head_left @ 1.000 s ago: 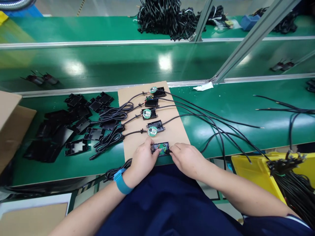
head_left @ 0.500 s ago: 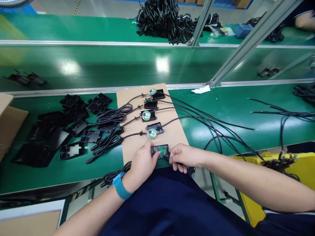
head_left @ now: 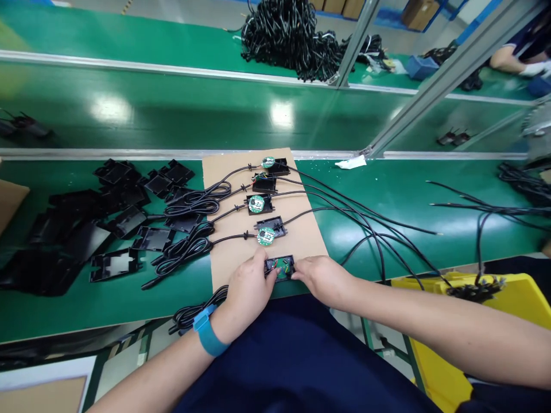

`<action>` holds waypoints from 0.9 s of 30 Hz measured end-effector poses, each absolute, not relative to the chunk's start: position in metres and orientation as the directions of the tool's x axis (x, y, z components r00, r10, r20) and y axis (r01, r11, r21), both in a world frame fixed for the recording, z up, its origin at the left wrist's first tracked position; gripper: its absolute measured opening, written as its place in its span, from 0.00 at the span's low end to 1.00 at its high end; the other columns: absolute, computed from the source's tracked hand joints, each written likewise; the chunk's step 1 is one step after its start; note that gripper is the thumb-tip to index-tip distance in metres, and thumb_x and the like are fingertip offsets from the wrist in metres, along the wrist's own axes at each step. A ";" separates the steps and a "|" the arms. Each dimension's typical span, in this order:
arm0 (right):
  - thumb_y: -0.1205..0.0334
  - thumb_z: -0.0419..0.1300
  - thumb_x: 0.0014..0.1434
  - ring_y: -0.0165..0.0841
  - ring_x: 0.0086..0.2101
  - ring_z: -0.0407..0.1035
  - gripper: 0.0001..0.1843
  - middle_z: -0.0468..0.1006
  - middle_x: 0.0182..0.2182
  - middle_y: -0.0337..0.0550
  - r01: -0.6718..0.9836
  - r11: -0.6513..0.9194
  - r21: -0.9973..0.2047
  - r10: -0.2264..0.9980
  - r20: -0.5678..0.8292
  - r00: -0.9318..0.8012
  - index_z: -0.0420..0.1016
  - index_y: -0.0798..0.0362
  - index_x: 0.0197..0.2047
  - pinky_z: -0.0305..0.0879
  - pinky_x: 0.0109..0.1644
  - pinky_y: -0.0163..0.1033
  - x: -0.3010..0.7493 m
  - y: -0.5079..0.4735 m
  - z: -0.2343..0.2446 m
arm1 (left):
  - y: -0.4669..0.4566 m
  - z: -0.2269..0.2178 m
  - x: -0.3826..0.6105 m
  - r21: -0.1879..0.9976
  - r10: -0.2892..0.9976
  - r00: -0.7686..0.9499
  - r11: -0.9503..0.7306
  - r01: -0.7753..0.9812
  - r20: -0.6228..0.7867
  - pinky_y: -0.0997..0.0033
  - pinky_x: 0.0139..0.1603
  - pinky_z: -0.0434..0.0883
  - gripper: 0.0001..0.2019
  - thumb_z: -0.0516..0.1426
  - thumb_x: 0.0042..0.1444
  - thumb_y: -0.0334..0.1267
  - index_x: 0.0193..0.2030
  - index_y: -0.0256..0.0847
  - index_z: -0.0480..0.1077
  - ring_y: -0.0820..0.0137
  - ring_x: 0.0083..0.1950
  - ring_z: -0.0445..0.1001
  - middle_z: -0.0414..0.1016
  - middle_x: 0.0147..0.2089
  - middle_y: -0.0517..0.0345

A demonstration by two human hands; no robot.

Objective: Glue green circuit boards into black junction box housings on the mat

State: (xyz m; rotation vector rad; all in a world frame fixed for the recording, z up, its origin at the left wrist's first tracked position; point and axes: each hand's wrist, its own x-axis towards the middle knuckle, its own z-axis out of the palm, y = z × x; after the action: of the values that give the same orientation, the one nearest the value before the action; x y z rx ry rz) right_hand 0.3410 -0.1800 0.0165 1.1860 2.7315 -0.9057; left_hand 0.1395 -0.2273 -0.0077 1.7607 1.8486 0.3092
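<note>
My lap in dark blue cloth (head_left: 301,361) fills the bottom centre of the frame, and a blue wristband (head_left: 207,334) sits on my left wrist. Just above it, my left hand (head_left: 247,289) and my right hand (head_left: 321,278) meet at the lower centre. Both are closed on a small black housing (head_left: 280,267): the left pinches its left end and the right's fingertips grip its right end. A green circuit board shows inside the housing. It lies on the near edge of a cardboard sheet (head_left: 307,241) on the green worktop (head_left: 129,292).

A coiled black cable (head_left: 193,310) hangs off the worktop edge beside my left wrist. At the lower right stands a yellow bin (head_left: 499,304) with cable ends sticking out of it.

Farther up the cardboard, four more housings (head_left: 260,203) lie in a column, each with a round green board. Their leads run left into cable bundles (head_left: 189,244) and right as loose black wires (head_left: 379,229) across the worktop. A pile of black plastic covers (head_left: 107,206) spreads over the left middle of the frame. A white scrap (head_left: 349,163) lies just beyond the cardboard's far right corner.

Beyond a metal rail runs a glossy green conveyor belt (head_left: 172,115). A slanted aluminium post (head_left: 430,80) crosses the upper right. At the top centre is a heap of black cables (head_left: 288,34), and another person's arm (head_left: 512,57) shows in the top right corner.
</note>
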 end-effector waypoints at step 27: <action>0.77 0.49 0.63 0.44 0.30 0.73 0.19 0.78 0.32 0.65 0.440 0.872 0.216 0.484 -0.242 -0.841 0.75 0.77 0.52 0.66 0.28 0.44 0.333 -0.191 0.002 | -0.227 -0.006 0.142 0.513 0.968 0.020 0.115 0.850 -0.251 0.63 0.37 0.68 0.10 0.59 0.62 0.37 0.49 0.40 0.65 0.56 0.41 0.79 0.79 0.39 0.49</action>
State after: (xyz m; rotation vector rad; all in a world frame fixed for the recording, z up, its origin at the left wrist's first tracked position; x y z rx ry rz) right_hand 0.3327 -0.1906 0.0020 0.6955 2.7547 0.2192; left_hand 0.1422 -0.2267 -0.0056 1.7608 1.8553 0.2806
